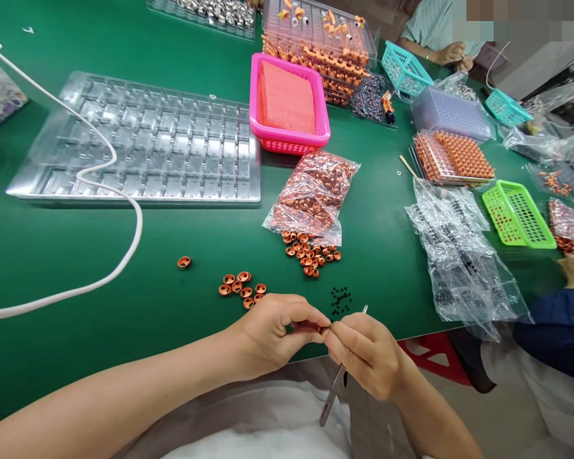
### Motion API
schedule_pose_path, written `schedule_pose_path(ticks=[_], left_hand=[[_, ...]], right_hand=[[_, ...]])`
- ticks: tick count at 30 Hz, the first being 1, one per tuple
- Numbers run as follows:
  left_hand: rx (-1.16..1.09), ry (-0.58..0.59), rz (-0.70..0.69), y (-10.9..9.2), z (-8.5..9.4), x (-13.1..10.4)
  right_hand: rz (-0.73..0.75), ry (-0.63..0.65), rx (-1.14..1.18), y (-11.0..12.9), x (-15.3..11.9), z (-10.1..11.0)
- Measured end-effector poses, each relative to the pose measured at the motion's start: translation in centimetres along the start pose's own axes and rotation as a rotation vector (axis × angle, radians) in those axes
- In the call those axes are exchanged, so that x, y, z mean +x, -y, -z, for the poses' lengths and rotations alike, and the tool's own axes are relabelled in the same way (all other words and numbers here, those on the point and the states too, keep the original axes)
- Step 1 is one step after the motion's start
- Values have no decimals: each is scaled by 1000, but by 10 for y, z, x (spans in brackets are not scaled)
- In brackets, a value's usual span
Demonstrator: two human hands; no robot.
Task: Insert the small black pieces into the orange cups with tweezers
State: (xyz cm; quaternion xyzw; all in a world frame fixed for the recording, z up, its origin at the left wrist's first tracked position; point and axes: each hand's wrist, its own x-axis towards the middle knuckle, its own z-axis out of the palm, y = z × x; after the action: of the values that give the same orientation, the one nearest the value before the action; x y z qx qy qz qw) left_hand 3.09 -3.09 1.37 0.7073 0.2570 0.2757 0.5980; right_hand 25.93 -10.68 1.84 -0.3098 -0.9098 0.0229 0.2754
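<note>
My left hand (275, 331) pinches a small orange part (321, 329) between thumb and fingertips; most of it is hidden. It appears to be of the same kind as the loose orange cups around it. My right hand (368, 354) meets it there, its fingertips at the part, while metal tweezers (331, 398) are tucked in its grip, slanting down toward my lap. Just beyond my hands lie several tiny black pieces (340, 299). A group of holed orange cups (236, 287) sits past my left hand, with one orange cup (184, 262) apart to the left.
More orange cups (310, 255) spill from a clear bag (318, 185). Behind it stands a pink basket (323, 131) with orange sheets. A clear tray (148, 146) and white cable (138, 236) lie left. Plastic bags (463, 261) and a green basket (521, 217) are right, near a co-worker's sleeve (559, 331).
</note>
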Motion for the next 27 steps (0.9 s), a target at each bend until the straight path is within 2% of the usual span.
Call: schedule_pose_path(ticks=[9, 19, 24, 27], left_hand=[[-6, 37, 103, -5, 5, 2], [-62, 37, 128, -7, 4, 1], [-135, 59, 263, -10, 3, 4], [-202, 41, 355, -9, 1, 6]], right_hand=[[12, -25, -41, 0, 6, 1], [5, -71, 36, -1, 7, -3], [3, -80, 6, -2, 5, -2], [-57, -85, 25, -3, 1, -4]])
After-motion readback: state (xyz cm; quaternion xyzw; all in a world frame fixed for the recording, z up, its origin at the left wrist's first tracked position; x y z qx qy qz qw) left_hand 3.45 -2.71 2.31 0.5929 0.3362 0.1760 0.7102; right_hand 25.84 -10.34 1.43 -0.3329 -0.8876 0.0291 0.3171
